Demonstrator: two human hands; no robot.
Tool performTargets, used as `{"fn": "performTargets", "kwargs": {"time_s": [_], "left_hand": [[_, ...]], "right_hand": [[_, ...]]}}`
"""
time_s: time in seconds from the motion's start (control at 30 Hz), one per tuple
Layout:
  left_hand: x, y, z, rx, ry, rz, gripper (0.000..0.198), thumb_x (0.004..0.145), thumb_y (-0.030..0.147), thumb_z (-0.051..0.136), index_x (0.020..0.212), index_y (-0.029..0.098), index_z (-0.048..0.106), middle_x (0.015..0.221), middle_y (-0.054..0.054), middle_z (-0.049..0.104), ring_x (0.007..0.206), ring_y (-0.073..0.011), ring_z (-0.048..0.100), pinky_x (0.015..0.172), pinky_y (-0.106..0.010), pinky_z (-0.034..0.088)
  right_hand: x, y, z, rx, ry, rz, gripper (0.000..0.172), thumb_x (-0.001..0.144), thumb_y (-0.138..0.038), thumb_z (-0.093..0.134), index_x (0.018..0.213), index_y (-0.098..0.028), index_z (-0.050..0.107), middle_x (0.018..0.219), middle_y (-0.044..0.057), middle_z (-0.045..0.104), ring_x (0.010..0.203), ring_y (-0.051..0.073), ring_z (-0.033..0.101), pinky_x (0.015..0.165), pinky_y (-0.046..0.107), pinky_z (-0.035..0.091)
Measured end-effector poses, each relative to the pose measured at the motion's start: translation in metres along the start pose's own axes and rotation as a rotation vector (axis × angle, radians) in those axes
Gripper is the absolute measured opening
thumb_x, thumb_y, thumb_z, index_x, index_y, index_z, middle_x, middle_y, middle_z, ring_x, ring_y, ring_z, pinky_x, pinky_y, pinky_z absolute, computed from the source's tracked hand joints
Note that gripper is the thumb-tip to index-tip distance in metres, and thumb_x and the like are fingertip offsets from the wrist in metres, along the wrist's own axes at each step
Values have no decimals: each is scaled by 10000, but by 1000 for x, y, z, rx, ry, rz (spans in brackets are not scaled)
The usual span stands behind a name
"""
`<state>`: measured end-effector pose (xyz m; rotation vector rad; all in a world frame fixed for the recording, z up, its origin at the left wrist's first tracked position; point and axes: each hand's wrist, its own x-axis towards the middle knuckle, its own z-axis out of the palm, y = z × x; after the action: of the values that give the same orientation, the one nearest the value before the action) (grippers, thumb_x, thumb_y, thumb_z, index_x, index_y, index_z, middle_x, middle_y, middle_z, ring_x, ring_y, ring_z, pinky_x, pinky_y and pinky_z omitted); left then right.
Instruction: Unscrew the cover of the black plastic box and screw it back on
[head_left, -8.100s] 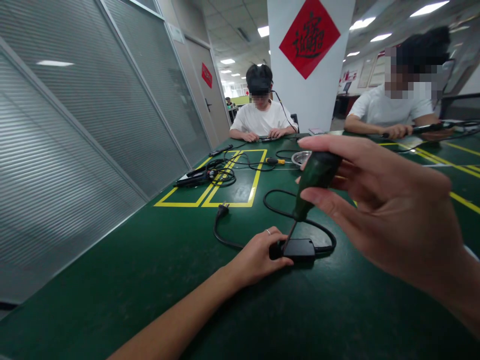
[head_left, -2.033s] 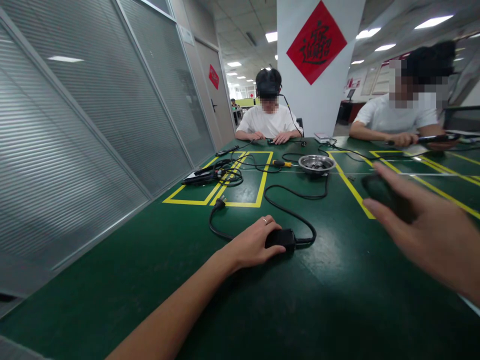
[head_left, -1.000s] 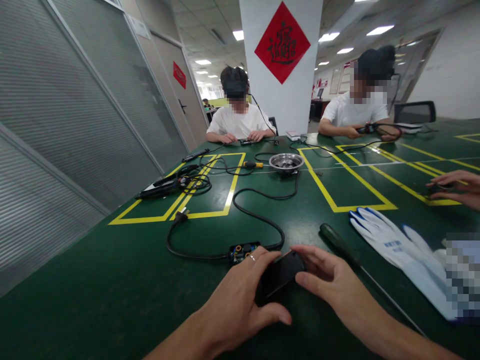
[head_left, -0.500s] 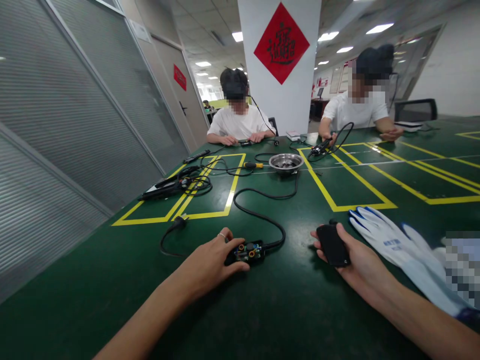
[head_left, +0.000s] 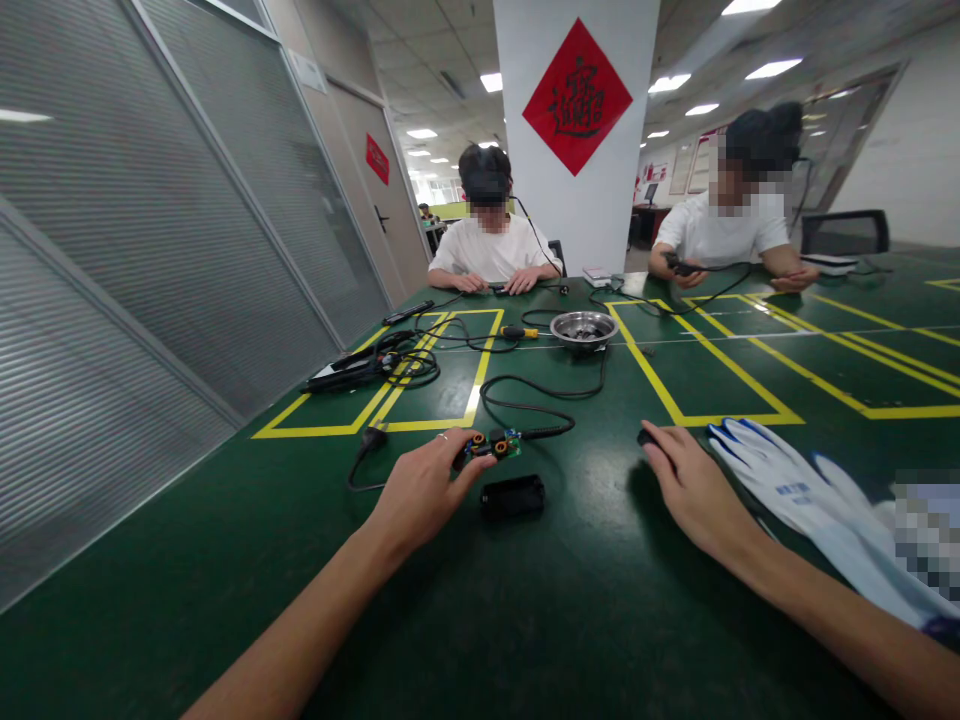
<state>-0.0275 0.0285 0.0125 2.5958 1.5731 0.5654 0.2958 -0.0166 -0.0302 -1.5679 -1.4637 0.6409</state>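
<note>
The left arm is pointing forward and inward, and the left hand is pinching with its thumb and fingers. The right arm is pointing in too, and the right hand is showing its back, with its fingers curling under.

Indoor light moderate; ceiling lights nearly white. Table dim in foreground, soft sheen mid-surface. Glass partition mirrors pale light, upper left. Soft shadow beneath right hand. Wide-lens stretch tilts edges. Far background soft; pixel blocks at right edge.
</note>
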Motion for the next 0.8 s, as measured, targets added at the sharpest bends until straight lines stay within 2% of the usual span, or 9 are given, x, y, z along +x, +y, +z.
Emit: {"fn": "performTargets", "kwargs": {"time_s": [0.07, 0.17, 0.33, 0.43, 0.5, 0.57, 0.63, 0.7, 0.8], "left_hand": [[0, 0, 1, 1, 54, -2, 369, 964, 490, 406, 1125, 192, 551, 1023, -64, 657, 916, -241, 632, 784, -344, 481], [-1, 0, 4, 5, 107, -6, 351, 966, 478, 411, 1105, 188, 551, 989, -58, 658, 878, -235, 638, 763, -333, 488], [-2, 0, 11, 5, 138, -17, 357, 973, 477, 398, 1136, 191, 536, 1003, -60, 655, 903, -242, 641, 786, -336, 487], [-2, -1, 14, 0, 163, -28, 386, 977, 487, 378, 1166, 181, 521, 1042, -74, 653, 940, -250, 639, 817, -342, 483], [-2, 0, 15, -5, 177, -33, 387, 979, 482, 375, 1167, 177, 521, 1055, -79, 652, 951, -251, 638, 826, -341, 481], [-2, 0, 15, -11, 185, -32, 378, 978, 473, 380, 1158, 176, 528, 1061, -78, 653, 956, -250, 637, 830, -338, 480], [-2, 1, 15, -15, 187, -28, 375, 975, 473, 386, 1153, 178, 535, 1062, -76, 656, 955, -249, 637, 831, -336, 482], [-2, 1, 15, -17, 187, -26, 382, 972, 476, 387, 1158, 178, 537, 1065, -79, 658, 952, -251, 638, 830, -340, 483], [-2, 1, 16, -19, 184, -27, 399, 970, 479, 385, 1174, 169, 532, 1074, -92, 655, 957, -260, 636, 830, -352, 484]], "right_hand": [[-3, 4, 8, -152, -55, -131, 478, 822, -470, 535, 1215, -207, 602, 1231, 125, 576, 1181, 306, 480, 1076, 558, 281], [-7, 3, 12, -328, -133, -266, 463, 841, -454, 512, 1236, -222, 587, 1216, 122, 586, 1151, 306, 492, 1015, 582, 346], [-19, -31, 14, -508, -170, -439, 504, 910, -415, 398, 1354, -184, 457, 1365, 149, 470, 1270, 309, 403, 1042, 584, 327], [-30, -57, 37, -544, -314, -586, 468, 900, -380, 438, 1345, -237, 466, 1351, 101, 504, 1230, 264, 466, 1038, 507, 383], [-34, -67, 59, -554, -391, -662, 492, 897, -349, 452, 1378, -249, 421, 1418, 100, 443, 1278, 259, 431, 1051, 468, 383], [-32, -69, 79, -565, -431, -701, 481, 901, -313, 448, 1376, -247, 426, 1468, 114, 375, 1327, 274, 376, 1073, 472, 354], [-27, -66, 88, -581, -449, -706, 443, 902, -229, 421, 1342, -236, 474, 1447, 125, 397, 1308, 276, 398, 1056, 477, 368], [-24, -62, 83, -593, -455, -692, 426, 888, -152, 398, 1283, -230, 537, 1372, 123, 475, 1241, 261, 460, 1014, 471, 407], [-30, -57, 55, -598, -435, -643, 374, 891, -173, 403, 1215, -218, 584, 1255, 118, 553, 1138, 251, 516, 966, 492, 437]]}}
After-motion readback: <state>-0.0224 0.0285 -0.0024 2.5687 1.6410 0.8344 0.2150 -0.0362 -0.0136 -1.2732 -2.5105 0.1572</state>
